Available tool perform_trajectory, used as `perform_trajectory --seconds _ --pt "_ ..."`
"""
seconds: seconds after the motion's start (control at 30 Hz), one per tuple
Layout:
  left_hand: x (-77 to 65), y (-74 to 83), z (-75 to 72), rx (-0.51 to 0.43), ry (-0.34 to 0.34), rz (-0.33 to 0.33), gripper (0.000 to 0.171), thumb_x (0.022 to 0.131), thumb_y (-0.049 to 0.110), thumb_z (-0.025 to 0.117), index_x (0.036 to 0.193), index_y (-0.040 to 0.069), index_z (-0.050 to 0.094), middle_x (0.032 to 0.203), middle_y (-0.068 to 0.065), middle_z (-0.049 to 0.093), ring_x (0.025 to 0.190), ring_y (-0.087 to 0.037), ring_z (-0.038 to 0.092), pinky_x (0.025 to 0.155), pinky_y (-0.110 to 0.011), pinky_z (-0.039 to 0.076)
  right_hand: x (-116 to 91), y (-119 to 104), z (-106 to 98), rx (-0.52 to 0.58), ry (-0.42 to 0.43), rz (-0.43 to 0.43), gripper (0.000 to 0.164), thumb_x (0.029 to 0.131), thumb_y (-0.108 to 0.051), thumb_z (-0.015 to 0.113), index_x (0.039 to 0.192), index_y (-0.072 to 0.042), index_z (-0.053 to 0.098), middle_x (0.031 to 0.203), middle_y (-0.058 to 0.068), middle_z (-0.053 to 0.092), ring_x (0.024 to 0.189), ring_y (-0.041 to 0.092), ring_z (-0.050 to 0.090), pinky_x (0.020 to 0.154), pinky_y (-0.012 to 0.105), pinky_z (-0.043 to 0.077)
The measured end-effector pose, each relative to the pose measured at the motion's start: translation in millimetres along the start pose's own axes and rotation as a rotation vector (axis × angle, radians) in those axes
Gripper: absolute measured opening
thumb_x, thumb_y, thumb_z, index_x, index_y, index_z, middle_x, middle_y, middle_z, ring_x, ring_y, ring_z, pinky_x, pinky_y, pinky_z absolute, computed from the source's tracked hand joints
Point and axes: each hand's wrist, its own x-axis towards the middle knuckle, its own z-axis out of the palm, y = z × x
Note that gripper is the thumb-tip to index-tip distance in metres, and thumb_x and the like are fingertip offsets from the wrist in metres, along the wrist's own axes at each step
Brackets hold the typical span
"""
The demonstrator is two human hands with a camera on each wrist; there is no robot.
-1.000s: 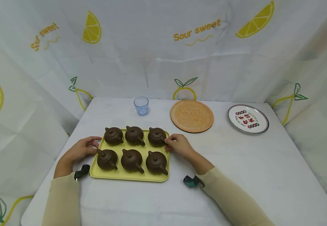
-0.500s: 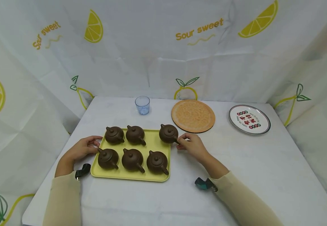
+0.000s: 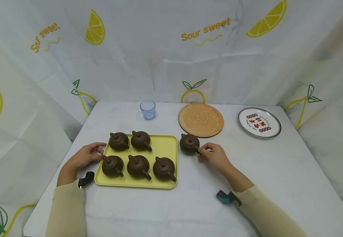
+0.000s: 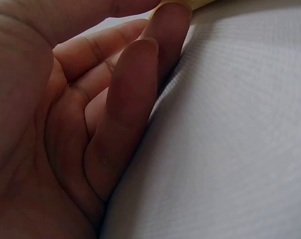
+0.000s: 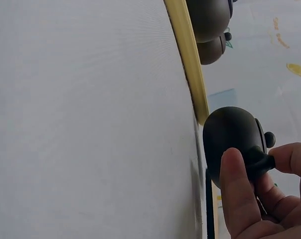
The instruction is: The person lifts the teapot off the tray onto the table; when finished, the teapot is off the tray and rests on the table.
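My right hand (image 3: 216, 159) pinches the handle of a small dark brown teapot (image 3: 189, 143), just past the right edge of a yellow tray (image 3: 165, 148). In the right wrist view the lidded teapot (image 5: 232, 134) sits between thumb and fingers; whether its base touches the table cannot be told. Several like teapots stand on the tray, among them a front-right one (image 3: 163, 168) and a back-middle one (image 3: 140, 140). The tray's back-right part is bare. My left hand (image 3: 85, 156) rests on the table, its loosely bent fingers at the tray's left rim.
Behind the tray stands a clear blue glass (image 3: 148, 110). A round tan mat (image 3: 201, 120) lies behind the held teapot. To its right is a white plate (image 3: 260, 122) with a dark rim and red print. White lemon-print cloth (image 3: 159, 75) hangs behind the table.
My right hand has carried the back-right teapot off the tray to the right, over the rim to the table side. The left hand stays at the tray's left edge.
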Motion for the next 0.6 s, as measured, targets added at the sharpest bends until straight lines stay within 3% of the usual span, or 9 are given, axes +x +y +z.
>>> perform_trajectory --seconds 0.43,0.6 --pt "0.5 -1.4 0.7 -0.029 -0.007 0.005 0.058 0.08 -0.008 0.061 0.136 -0.01 0.044 0.097 -0.013 0.06 0.078 -0.01 0.059 0.069 -0.023 0.049 -3.9 3.4 -3.0 -0.008 -0.02 -0.007 0.024 0.098 -0.014 0.056 0.103 0.009 0.059 0.108 0.023 0.064 0.084 0.026 0.07 0.083 0.033 0.052" --pt "-0.4 -2.0 2.1 -0.035 0.002 -0.011 0.059 0.08 -0.007 0.062 0.136 -0.009 0.044 0.097 -0.013 0.06 0.078 -0.011 0.059 0.069 -0.023 0.049 -3.1 4.6 -4.4 -0.035 -0.045 0.007 0.027 0.098 -0.02 0.058 0.102 0.006 0.061 0.106 0.017 0.066 0.084 0.023 0.07 0.083 0.033 0.051"
